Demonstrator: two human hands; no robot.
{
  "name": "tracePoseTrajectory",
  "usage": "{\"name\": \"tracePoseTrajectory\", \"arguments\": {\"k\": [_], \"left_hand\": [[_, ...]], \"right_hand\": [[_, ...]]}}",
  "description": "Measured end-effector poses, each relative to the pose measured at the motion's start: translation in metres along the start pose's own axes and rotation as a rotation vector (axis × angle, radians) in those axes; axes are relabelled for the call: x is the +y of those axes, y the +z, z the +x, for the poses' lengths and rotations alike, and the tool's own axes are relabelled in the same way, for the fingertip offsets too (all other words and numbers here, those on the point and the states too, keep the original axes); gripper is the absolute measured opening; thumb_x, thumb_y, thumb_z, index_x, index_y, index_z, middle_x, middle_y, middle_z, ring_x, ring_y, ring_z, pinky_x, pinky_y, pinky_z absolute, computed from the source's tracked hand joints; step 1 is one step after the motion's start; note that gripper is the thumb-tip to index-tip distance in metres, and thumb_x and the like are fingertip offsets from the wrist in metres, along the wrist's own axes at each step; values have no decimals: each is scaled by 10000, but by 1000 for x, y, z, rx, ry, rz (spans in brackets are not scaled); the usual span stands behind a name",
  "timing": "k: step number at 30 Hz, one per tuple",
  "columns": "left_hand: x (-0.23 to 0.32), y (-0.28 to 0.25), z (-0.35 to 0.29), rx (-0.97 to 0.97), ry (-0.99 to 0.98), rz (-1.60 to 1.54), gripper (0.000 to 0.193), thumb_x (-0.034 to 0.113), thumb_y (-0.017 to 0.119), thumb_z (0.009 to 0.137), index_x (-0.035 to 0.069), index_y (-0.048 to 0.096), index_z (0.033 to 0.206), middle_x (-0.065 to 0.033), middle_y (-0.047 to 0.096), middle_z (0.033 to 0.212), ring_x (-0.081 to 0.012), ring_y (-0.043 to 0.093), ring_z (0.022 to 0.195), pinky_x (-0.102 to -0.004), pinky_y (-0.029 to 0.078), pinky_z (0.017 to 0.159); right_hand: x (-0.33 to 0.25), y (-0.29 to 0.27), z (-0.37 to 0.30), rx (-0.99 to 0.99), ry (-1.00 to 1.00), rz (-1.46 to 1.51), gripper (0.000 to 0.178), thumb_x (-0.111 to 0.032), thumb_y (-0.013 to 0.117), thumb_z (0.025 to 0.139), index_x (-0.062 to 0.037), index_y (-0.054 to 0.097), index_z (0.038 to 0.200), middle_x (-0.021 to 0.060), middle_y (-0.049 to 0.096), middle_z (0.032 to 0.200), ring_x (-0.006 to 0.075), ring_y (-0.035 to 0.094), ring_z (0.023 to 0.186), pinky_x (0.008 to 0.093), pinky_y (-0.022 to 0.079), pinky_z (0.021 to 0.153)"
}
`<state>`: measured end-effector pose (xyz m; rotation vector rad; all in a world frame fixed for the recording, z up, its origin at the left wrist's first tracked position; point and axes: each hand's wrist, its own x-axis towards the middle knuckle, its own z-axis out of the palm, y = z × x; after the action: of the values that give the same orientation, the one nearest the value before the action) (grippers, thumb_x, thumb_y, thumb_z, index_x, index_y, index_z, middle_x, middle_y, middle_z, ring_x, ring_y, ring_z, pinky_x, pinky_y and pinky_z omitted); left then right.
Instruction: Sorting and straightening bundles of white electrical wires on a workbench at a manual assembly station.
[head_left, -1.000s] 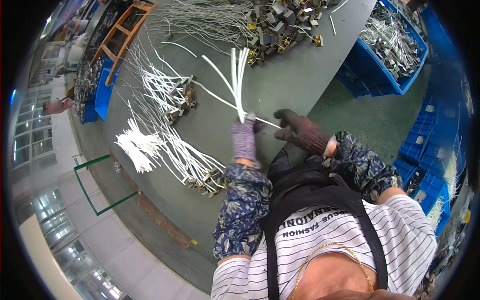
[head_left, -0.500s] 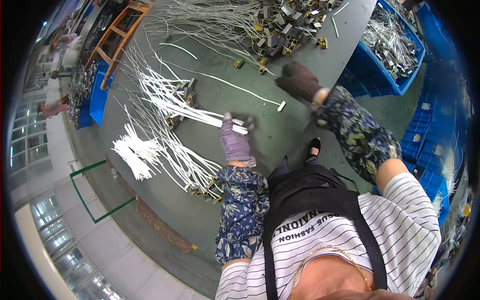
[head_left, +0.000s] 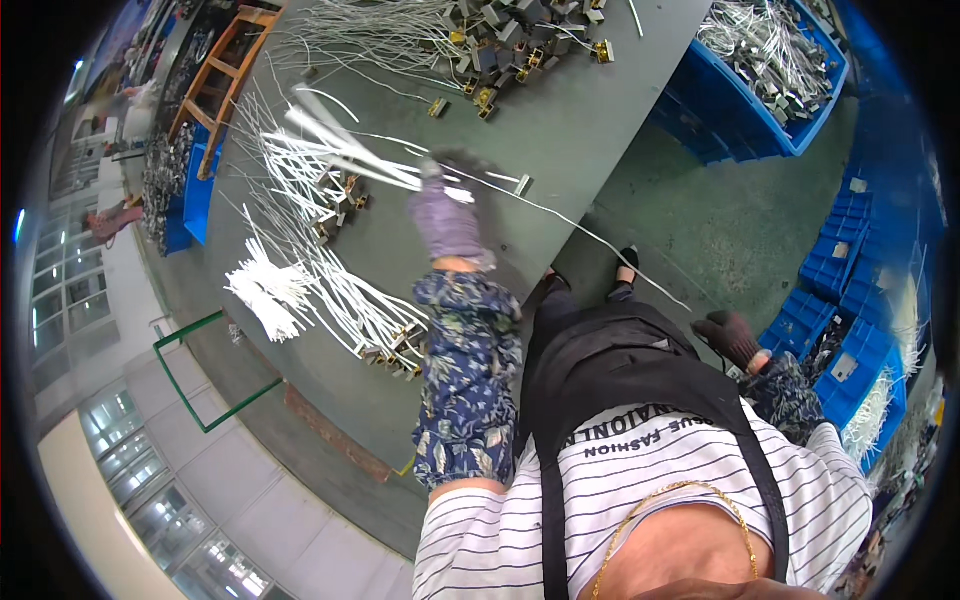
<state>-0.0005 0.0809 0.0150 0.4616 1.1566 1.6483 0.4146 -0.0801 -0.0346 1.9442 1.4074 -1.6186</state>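
Note:
My left hand point(head_left: 447, 215), in a purple glove, is closed round a bundle of white sleeved wires point(head_left: 365, 160) above the grey table; its fingertips are blurred. Beneath the bundle lies a white wire with a small white connector point(head_left: 523, 186). My right hand point(head_left: 728, 338), in a dark brown glove, is low at my right side, past the table edge. Its fingers are curled at the end of a long thin white wire point(head_left: 610, 247), which stretches back over the table; the exact grip is too small to make out. Beside my left hand lie sleeved wires with metal-cased blocks point(head_left: 340, 205).
A pile of grey blocks with wires point(head_left: 500, 45) covers the table's far side. White sleeves point(head_left: 268, 290) lie bunched at the left. A blue crate point(head_left: 745, 135) full of wired parts stands at the far right, with more blue crates point(head_left: 840, 250) along the right.
My right hand has swung from over the table near the pile down to my right side, with a long wire trailing from it. My left hand has moved slightly away from me with the bundle.

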Motion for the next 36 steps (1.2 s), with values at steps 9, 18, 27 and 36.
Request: {"name": "tracePoseTrajectory", "arguments": {"k": [9, 18, 27, 36], "left_hand": [[60, -6, 40, 119, 66, 27, 382, 329, 526, 945, 7, 461, 1141, -235, 592, 1086, -350, 623, 942, -487, 559, 820], [19, -10, 1, 35, -49, 10, 467, 386, 614, 889, -17, 528, 1107, -191, 629, 1010, -307, 646, 850, -451, 567, 747], [28, -16, 1, 109, -43, -5, 396, 380, 548, 934, -8, 567, 1011, -149, 655, 871, -281, 656, 770, -409, 572, 725], [34, -33, 3, 47, -30, -25, 389, 353, 554, 934, -7, 563, 1082, -157, 644, 984, -279, 637, 916, -422, 553, 845]], "right_hand": [[19, -10, -3, 119, 0, 181, 440, -404, 596, 820, 18, 660, 924, 147, 633, 741, 247, 595, 673, 376, 449, 658], [15, -16, -4, 78, -73, 49, 515, -384, 631, 807, 83, 626, 1024, 163, 660, 834, 257, 599, 720, 379, 454, 675], [12, -9, -1, 130, -30, 136, 485, -368, 618, 819, 67, 632, 1031, 185, 661, 875, 242, 619, 765, 370, 459, 696], [10, -5, 5, 120, 8, 169, 448, -363, 634, 809, 54, 657, 970, 159, 662, 830, 222, 616, 719, 368, 461, 654]]}}
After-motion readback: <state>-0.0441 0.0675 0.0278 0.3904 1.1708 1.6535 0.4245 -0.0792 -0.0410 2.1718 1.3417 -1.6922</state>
